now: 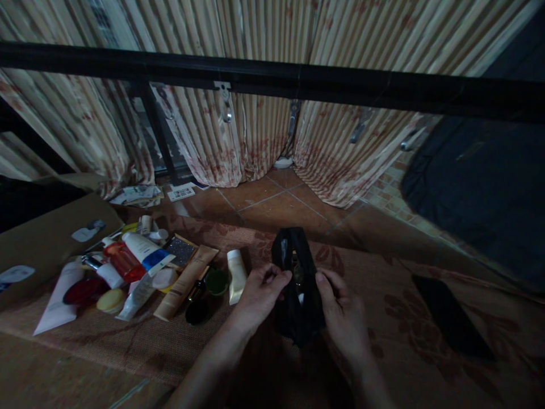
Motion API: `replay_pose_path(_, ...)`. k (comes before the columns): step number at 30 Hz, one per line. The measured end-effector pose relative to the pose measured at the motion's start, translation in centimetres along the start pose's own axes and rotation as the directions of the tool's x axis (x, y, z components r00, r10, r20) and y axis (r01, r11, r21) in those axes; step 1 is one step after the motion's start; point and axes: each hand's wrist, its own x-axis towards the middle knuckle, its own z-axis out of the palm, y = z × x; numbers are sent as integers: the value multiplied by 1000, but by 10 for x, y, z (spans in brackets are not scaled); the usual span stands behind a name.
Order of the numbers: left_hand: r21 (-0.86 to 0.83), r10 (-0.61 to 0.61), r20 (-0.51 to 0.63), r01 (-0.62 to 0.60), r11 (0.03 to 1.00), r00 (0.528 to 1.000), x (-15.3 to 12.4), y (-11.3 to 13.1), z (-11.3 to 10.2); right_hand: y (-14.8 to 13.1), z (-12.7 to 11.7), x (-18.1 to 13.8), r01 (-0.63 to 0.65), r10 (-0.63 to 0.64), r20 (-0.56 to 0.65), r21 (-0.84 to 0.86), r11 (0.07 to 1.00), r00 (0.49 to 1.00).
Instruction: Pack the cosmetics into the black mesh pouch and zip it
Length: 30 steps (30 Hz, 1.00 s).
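A black pouch [315,309] stands in front of me on the patterned cloth [374,278], its mouth spread apart. Something shiny and something pale show dimly inside it; I cannot make out what they are. My left hand [264,289] pinches the pouch's left edge between thumb and curled fingers. On the opposite side my right hand [344,307] grips the right edge, thumb on top. Left of my left hand lies a cream tube with a white cap [237,275], apart from the hand.
A pile of cosmetics lies left, including a red bottle [123,260], a white and blue tube [147,253], a tan tube [185,284] and a green round jar [217,282]. A cardboard box [63,238] stands behind. A dark flat object [451,315] lies right; a black bar [264,71] crosses ahead.
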Motion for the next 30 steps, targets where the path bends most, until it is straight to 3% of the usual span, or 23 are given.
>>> replay_pose_path(30,57,5,31,-7,998,1000,1,3,-2,-1,0,-1,0,0,-19,-14,1000,1000)
